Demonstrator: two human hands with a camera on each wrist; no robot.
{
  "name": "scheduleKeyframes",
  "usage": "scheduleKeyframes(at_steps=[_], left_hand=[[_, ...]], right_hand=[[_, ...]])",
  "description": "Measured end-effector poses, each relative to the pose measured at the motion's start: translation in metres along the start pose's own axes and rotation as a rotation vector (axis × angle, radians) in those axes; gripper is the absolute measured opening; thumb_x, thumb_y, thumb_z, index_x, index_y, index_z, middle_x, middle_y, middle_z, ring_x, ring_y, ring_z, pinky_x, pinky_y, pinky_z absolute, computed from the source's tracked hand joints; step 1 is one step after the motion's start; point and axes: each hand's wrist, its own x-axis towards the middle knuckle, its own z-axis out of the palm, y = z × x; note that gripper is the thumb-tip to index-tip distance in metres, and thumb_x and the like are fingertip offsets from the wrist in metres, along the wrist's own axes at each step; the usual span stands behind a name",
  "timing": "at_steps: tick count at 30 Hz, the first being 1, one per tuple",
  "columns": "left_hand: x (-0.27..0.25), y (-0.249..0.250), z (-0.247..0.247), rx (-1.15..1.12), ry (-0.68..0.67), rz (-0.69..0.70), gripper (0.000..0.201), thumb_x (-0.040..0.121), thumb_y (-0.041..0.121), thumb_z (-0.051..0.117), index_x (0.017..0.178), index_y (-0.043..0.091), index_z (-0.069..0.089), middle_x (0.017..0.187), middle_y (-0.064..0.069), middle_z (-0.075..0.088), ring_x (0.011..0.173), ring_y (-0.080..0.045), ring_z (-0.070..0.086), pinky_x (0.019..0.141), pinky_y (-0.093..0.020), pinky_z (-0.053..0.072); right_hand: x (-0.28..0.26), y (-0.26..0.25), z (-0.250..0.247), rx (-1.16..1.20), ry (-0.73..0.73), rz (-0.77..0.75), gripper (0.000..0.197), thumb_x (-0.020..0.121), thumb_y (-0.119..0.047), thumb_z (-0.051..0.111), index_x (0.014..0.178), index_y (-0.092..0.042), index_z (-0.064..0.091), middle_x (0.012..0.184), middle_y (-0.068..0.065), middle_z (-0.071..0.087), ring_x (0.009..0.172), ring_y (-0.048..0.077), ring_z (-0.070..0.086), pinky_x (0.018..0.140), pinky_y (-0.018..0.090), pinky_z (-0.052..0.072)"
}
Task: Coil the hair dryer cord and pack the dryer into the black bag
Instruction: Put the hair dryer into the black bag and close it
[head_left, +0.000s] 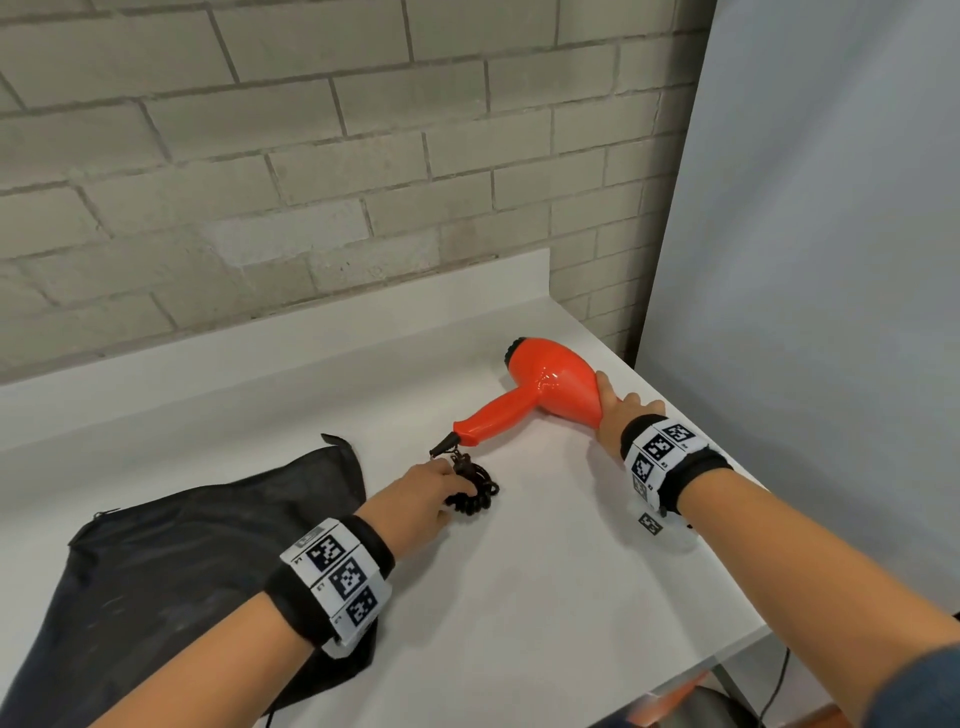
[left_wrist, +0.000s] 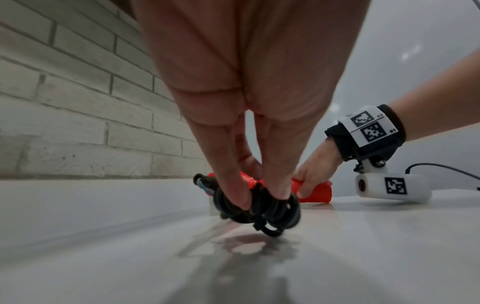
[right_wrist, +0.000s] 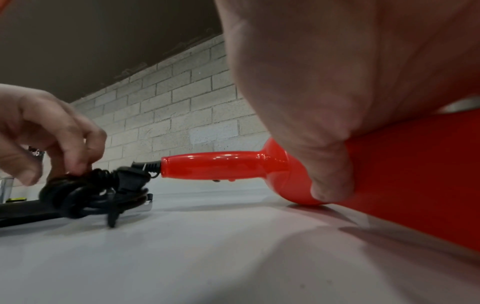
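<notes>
Head view: glossy orange hair dryer (head_left: 550, 387) lying on smooth white table (head_left: 545, 597), barrel gripped by right hand (head_left: 615, 410); limp black bag (head_left: 208, 545) flat at left.

Left wrist: left hand (left_wrist: 249, 102) fingertips (left_wrist: 233, 193) pinching bundled black cord (left_wrist: 259, 209).

Right wrist: rounded handle (right_wrist: 215, 165) pointing toward cord.

White countertop (head_left: 519, 597) with a raised lip along its back edge. Black bag (head_left: 182, 551) flat at the left front. Orange hair dryer (head_left: 540, 389) near the right edge, handle toward the middle. Coiled black cord (head_left: 475, 491) mid-counter, beside the bag.
</notes>
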Motion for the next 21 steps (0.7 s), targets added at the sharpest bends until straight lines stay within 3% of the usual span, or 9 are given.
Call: scheduleKeyframes(at_steps=[6,11,14,18,21], left_hand=[[-0.007,-0.002,0.009,-0.052,-0.17,-0.02,0.051,0.085,0.024,0.059,0.133,0.022,0.044,0.144,0.0,0.037,0.129,-0.017,0.038,0.108,-0.026,0.028],[-0.014,-0.003,0.005,-0.079,-0.244,-0.021,0.052,0.086,0.03,0.057,0.135,0.025,0.04,0.148,0.001,0.033,0.134,-0.016,0.034,0.111,-0.027,0.025],[-0.023,-0.009,-0.01,-0.075,-0.325,-0.065,0.049,0.087,0.035,0.055,0.134,0.031,0.041,0.143,0.004,0.04,0.127,-0.012,0.041,0.107,-0.025,0.031],[-0.033,-0.04,-0.041,-0.047,-0.227,-0.228,0.046,0.088,0.035,0.053,0.132,0.031,0.042,0.134,0.0,0.05,0.109,-0.014,0.051,0.093,-0.02,0.035],[-0.034,-0.08,-0.052,0.055,-0.154,-0.42,0.053,0.089,0.031,0.051,0.138,0.023,0.034,0.143,-0.006,0.04,0.128,-0.023,0.039,0.106,-0.03,0.03]], right_hand=[[-0.004,-0.001,0.0,-0.016,-0.006,-0.01,0.08,0.088,-0.022,0.044,0.141,-0.035,-0.015,0.127,0.015,0.04,0.115,0.039,0.039,0.095,0.052,0.042],[-0.006,-0.004,-0.001,-0.045,-0.01,-0.011,0.086,0.087,-0.019,0.047,0.142,-0.033,-0.017,0.129,0.016,0.039,0.116,0.038,0.039,0.095,0.051,0.043],[-0.008,-0.005,-0.002,-0.06,-0.011,-0.02,0.089,0.085,-0.018,0.05,0.142,-0.031,-0.018,0.131,0.015,0.039,0.117,0.037,0.04,0.095,0.051,0.043],[-0.01,-0.006,-0.003,-0.067,0.007,-0.03,0.087,0.086,-0.022,0.05,0.143,-0.029,-0.015,0.132,0.014,0.041,0.117,0.035,0.043,0.097,0.05,0.042],[-0.015,-0.012,-0.01,-0.093,0.018,-0.024,0.083,0.086,-0.026,0.05,0.144,-0.023,-0.008,0.132,0.013,0.042,0.117,0.034,0.046,0.097,0.048,0.042]])
